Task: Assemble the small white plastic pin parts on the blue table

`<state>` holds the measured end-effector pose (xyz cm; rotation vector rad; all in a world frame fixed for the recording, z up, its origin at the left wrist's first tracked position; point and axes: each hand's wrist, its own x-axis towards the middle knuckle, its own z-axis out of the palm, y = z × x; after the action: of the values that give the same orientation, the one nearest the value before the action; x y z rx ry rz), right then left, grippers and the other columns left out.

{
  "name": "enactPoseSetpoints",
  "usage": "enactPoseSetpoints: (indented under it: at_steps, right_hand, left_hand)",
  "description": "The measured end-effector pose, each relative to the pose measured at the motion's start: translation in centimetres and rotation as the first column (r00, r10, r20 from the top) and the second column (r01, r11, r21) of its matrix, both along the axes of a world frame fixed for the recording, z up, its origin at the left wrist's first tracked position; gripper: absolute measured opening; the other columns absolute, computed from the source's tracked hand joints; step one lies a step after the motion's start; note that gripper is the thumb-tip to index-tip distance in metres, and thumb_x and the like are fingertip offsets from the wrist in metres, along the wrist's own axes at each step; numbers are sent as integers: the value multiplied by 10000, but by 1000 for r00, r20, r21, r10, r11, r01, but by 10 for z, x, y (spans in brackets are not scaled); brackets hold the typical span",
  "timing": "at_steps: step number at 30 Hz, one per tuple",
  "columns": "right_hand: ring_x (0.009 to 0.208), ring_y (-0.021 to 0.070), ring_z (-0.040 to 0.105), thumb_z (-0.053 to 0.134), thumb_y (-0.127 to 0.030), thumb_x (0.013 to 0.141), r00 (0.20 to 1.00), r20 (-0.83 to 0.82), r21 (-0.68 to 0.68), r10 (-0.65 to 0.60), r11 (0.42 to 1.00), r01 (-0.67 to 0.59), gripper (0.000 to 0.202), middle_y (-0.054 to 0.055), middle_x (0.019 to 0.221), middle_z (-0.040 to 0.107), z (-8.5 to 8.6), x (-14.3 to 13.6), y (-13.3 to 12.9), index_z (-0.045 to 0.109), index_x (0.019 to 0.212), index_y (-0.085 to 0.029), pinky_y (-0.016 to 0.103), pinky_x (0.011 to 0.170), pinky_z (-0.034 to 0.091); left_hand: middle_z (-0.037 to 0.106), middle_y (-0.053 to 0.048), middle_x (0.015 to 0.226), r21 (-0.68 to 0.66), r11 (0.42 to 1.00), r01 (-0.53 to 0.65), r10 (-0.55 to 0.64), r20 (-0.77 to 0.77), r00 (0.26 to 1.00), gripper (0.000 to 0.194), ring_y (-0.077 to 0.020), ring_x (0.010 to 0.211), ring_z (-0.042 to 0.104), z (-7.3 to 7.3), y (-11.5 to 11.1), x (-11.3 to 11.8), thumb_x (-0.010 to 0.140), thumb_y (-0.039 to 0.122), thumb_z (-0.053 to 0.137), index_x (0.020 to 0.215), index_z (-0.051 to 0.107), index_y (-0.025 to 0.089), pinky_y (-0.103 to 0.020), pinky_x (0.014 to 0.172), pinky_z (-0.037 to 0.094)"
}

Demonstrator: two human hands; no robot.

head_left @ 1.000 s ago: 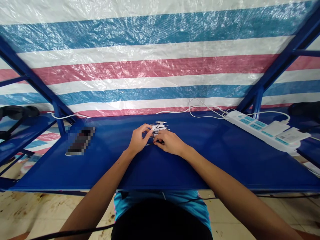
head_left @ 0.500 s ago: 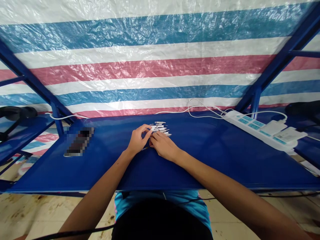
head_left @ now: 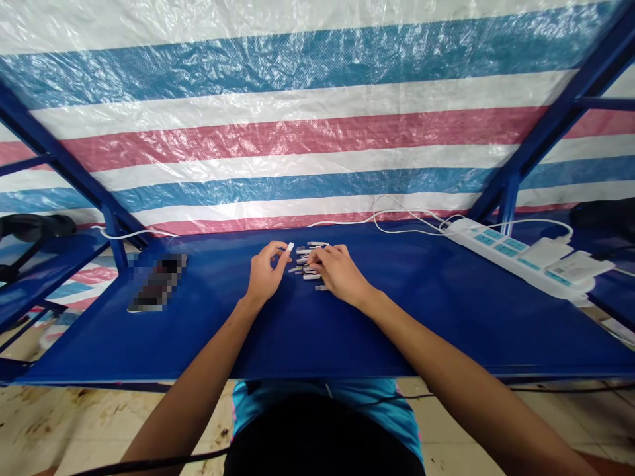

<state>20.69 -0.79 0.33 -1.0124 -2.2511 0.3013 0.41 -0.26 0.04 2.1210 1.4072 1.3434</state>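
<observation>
My left hand [head_left: 265, 270] is closed in a pinch on a small white piece [head_left: 290, 247] with a squared end, held upright between thumb and fingers. To its right, several slim white and grey pen-like pieces [head_left: 311, 277] lie in a loose row on the blue table [head_left: 208, 330]. Over their right side is my right hand [head_left: 340, 270], its thumb and fingers drawn together among them. Whatever is between those fingertips is too small to make out. A single short greyish piece [head_left: 321, 287] lies nearest to me, under the edge of the right hand.
A pixelated phone-like object [head_left: 157, 283] lies at the left. At the right is a white power strip [head_left: 516, 254] with plugged-in adapters [head_left: 578, 266]. White cables [head_left: 397, 211] run along the back edge. Blue metal posts [head_left: 506, 205] flank the table before a striped plastic sheet [head_left: 317, 132].
My hands have drawn apart. The left has moved slightly left with the white piece raised; the right has moved right and turned over the row. More of the small pieces show between them.
</observation>
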Motion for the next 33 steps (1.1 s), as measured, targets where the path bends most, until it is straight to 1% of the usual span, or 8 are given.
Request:
enactPoseSetpoints:
  at_steps: [3, 5, 8, 11, 14, 19, 25, 33]
  right_hand:
    - [855, 209, 637, 462, -102, 986, 991, -104, -49, -87, 995, 82, 165, 30, 807, 707, 3, 9, 5, 595, 968, -198, 352, 908, 369]
    - [843, 207, 651, 481, -111, 976, 979, -157, -62, -132, 990, 124, 163, 23, 797, 716, 6, 14, 6, 617, 984, -200, 357, 927, 375]
    - [840, 209, 671, 496, -135, 983, 971, -188, -84, -147, 987, 133, 188, 21, 805, 743, 7, 17, 8, 661, 1030, -211, 362, 939, 387]
    - [859, 209, 684, 512, -149, 993, 978, -165, -109, -131, 987, 114, 207, 25, 842, 772, 4, 17, 9, 697, 1052, -222, 360, 942, 395]
    - [856, 209, 688, 545, -147, 981, 982, -116, -123, -151, 983, 136, 179, 34, 859, 782, 1, 16, 11, 708, 1016, -214, 354, 928, 405]
    - [826, 209, 688, 564, -159, 965, 984, -73, -124, -164, 980, 154, 153, 36, 818, 780, 1, 16, 11, 708, 955, -211, 356, 913, 433]
    - [665, 185, 672, 592, -187, 950, 985, -43, -220, -169, 963, 156, 148, 27, 706, 745, 7, 13, 8, 734, 910, -196, 295, 770, 471]
    - [675, 175, 672, 624, -165, 925, 986, -34, -231, -163, 961, 151, 150, 28, 746, 753, 9, 13, 5, 766, 910, -209, 258, 709, 451]
  left_hand:
    - [746, -12, 752, -9, 1000, 21, -21, -35, 999, 140, -210, 774, 712, -3, 0, 2, 956, 332, 575, 955, 663, 222, -303, 747, 524]
    - [756, -21, 806, -9, 999, 34, -35, -45, 998, 118, -216, 819, 708, -5, 1, 3, 941, 311, 588, 932, 669, 226, -325, 815, 536]
    - [766, -39, 902, -3, 999, 47, -47, -53, 997, 94, -223, 866, 694, -7, 2, 3, 923, 285, 605, 907, 677, 228, -340, 856, 544]
    - [764, -43, 925, -5, 999, 43, -43, -73, 996, 78, -232, 889, 679, -8, 4, 3, 917, 273, 622, 911, 689, 234, -353, 878, 547]
    - [760, -44, 935, -7, 999, 36, -36, -82, 996, 81, -238, 909, 667, -7, 4, 2, 923, 270, 626, 922, 700, 238, -366, 905, 546]
    - [761, -39, 927, -9, 999, 37, -38, -81, 996, 70, -249, 912, 658, -7, 4, 2, 915, 254, 644, 914, 714, 250, -384, 913, 550]
    - [766, -40, 918, -10, 999, 41, -42, -88, 995, 63, -254, 923, 650, -8, 4, 2, 900, 230, 664, 900, 725, 248, -403, 937, 546]
    - [779, -42, 913, -7, 996, 88, -88, -144, 986, 74, -263, 920, 648, -10, 5, 2, 903, 226, 676, 901, 745, 253, -415, 931, 532]
